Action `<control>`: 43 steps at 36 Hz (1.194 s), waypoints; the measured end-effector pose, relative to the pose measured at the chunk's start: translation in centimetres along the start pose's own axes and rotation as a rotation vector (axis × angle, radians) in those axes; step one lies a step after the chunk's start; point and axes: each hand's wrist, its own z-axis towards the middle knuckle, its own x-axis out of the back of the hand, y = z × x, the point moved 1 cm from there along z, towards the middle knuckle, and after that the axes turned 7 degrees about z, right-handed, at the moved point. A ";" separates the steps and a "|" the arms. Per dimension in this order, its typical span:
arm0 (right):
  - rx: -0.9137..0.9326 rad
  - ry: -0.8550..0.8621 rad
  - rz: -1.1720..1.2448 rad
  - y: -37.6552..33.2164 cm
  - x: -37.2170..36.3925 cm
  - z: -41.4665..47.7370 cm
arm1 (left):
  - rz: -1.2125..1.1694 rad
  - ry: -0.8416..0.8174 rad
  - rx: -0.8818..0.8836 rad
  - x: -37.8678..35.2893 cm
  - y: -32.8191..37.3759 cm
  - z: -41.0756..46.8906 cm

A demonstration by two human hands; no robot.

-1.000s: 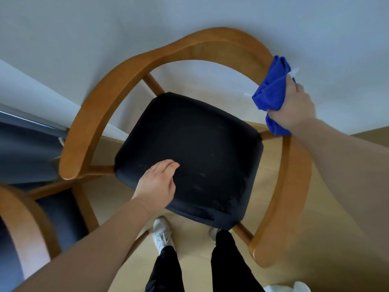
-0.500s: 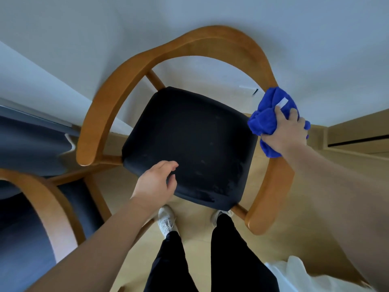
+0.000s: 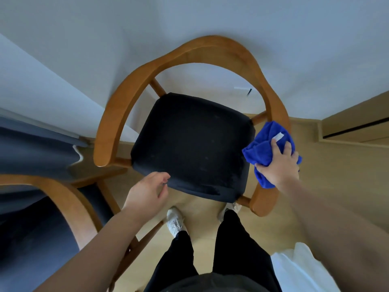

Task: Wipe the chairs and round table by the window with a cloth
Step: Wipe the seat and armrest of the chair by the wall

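Chair armrest point(image 3: 271, 98) under cloth-clutching point(image 3: 263, 150) right hand point(image 3: 280, 167)

2 chairs point(image 3: 189, 144) point(image 3: 52, 207), 1 blue cloth point(image 3: 263, 148), 2 hands point(image 3: 147, 192) point(image 3: 280, 167), 2 shoes point(image 3: 174, 222) point(image 3: 230, 207).

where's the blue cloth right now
In the head view, the blue cloth is bunched under the right hand, pressed on the chair's right armrest beside the black seat.

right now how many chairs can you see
2: one chair straight ahead, its right armrest under the blue cloth; a second chair at lower left, partly cut off. Others may be out of view.
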 end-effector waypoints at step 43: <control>0.129 0.375 0.540 -12.8 -0.4 3.0 | 0.592 0.074 -0.268 6.2 -12.3 20.8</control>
